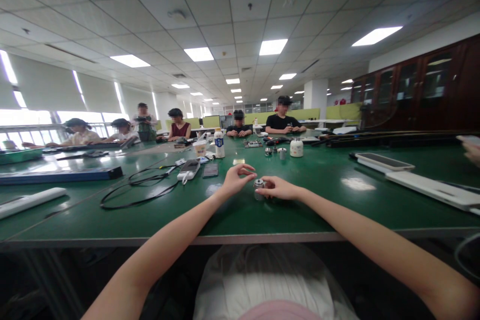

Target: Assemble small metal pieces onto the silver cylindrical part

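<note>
A small round metal part (pixel 258 184) stands on the green table (pixel 322 195) straight ahead of me. My right hand (pixel 279 189) is closed around its right side and grips it. My left hand (pixel 235 178) hovers just left of the part, thumb and forefinger curved into a pinch over its top; whether they hold anything is too small to see. Both forearms reach out over the table's front edge.
A black cable loop (pixel 138 190), a white device (pixel 188 169) and a dark phone (pixel 210 169) lie to the left. A bottle (pixel 219 143), a cup (pixel 200 148) and a white jar (pixel 296 147) stand further back. Flat white devices (pixel 431 187) lie right. Several people sit at the far end.
</note>
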`<state>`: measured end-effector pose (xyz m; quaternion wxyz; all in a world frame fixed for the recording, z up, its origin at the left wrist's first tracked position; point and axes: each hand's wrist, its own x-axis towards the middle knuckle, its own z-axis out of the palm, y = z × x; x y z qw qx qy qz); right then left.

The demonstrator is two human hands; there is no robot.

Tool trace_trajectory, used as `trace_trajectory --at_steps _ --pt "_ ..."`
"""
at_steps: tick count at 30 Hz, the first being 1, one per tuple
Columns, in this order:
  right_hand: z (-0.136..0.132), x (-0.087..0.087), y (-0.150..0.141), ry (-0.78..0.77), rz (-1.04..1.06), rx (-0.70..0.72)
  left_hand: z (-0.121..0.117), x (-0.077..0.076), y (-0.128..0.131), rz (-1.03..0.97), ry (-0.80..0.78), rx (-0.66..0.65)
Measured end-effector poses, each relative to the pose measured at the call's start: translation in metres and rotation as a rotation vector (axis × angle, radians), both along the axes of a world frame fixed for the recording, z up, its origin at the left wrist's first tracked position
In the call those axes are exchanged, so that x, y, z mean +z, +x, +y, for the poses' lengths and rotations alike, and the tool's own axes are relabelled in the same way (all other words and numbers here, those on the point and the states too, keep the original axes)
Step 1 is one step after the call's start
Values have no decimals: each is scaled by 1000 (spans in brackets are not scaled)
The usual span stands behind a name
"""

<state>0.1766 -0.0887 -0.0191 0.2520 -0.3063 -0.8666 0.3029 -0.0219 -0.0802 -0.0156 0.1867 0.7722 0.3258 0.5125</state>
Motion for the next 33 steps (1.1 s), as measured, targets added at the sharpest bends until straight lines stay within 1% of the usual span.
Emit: trace_trajectory --at_steps 4,11,16,19,21,26,30,33 --pt "0 0 0 4 3 8 -9 3 9 -35 -27 -93" --pt "-1 1 0 11 -8 1 -13 5 11 -75 -38 -61" --pt "-1 1 0 13 0 -1 -13 6 11 -26 -101 -144" --pt "0 0 0 9 -4 0 -14 7 11 -24 -145 -217" --pt "0 0 0 9 -4 -15 -14 8 10 -15 -145 -243" --pt "0 0 0 1 6 5 -13 9 6 53 -97 -128" --pt "-1 1 0 -2 11 9 -14 8 7 34 -101 -151" --pt "-1 1 0 8 2 -1 -17 8 11 24 -59 -146"
